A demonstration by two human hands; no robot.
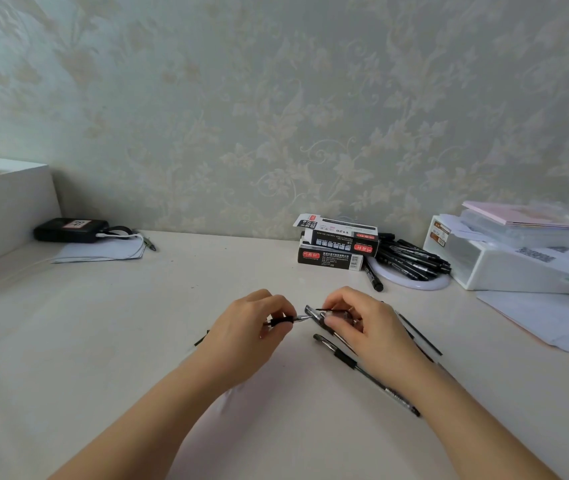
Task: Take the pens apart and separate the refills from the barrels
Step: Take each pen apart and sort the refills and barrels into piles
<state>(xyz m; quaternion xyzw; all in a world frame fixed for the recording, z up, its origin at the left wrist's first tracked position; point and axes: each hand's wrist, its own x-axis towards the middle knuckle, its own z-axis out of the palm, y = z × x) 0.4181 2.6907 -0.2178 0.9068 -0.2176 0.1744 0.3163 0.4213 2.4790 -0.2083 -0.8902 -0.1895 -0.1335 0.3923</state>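
Observation:
My left hand [252,329] grips a black pen [285,321] by its rubber grip, the metal tip pointing right. Its far end pokes out past my wrist at the left. My right hand [356,318] pinches a thin black refill [331,310] and a clear pen cap [312,314], close to that tip. A whole black pen [366,374] lies on the white table [137,323] under my right forearm. Thin loose refills [421,336] lie on the table to the right of my right hand.
Two stacked pen boxes [338,244] stand at the back, beside a heap of black pens [411,258] on a white ring. A white box [518,265] with papers sits at the far right. At back left are a black device [70,230] and paper sheets.

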